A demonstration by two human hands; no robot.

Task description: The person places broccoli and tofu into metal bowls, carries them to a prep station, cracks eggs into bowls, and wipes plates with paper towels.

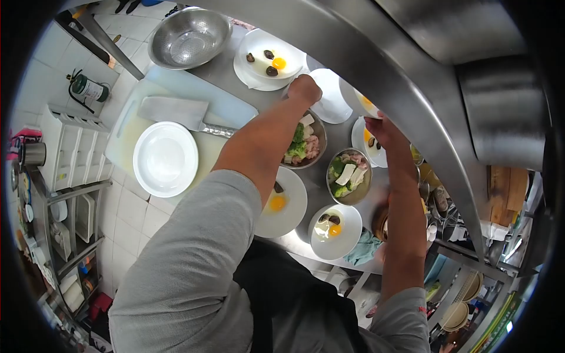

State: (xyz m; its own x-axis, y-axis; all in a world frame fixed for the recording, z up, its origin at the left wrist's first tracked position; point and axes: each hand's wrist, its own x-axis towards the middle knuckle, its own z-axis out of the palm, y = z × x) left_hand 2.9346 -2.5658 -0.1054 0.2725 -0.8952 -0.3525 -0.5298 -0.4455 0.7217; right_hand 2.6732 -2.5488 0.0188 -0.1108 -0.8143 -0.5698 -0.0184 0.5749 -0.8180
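Observation:
My left hand (305,89) is closed above a metal bowl of broccoli, pale meat and white pieces (306,144). What its fingers hold, if anything, is hidden. Just behind it sits a white bowl with a raw egg and dark mushroom pieces (271,56). My right hand (384,129) grips the rim of a white bowl with egg yolk (359,100), which the steel shelf partly covers. Below that hand stands another white egg bowl (366,144). Between my arms is a second metal bowl of broccoli, meat and white slabs (349,176). A white plate (332,97) lies between my hands.
A cleaver (173,112) and stacked white plates (165,159) lie on the cutting boards (226,103). Nearer me are two egg bowls (282,209) and a green cloth (364,248). A perforated metal basin (191,38) stands far left. A steel shelf edge (376,56) overhangs the counter.

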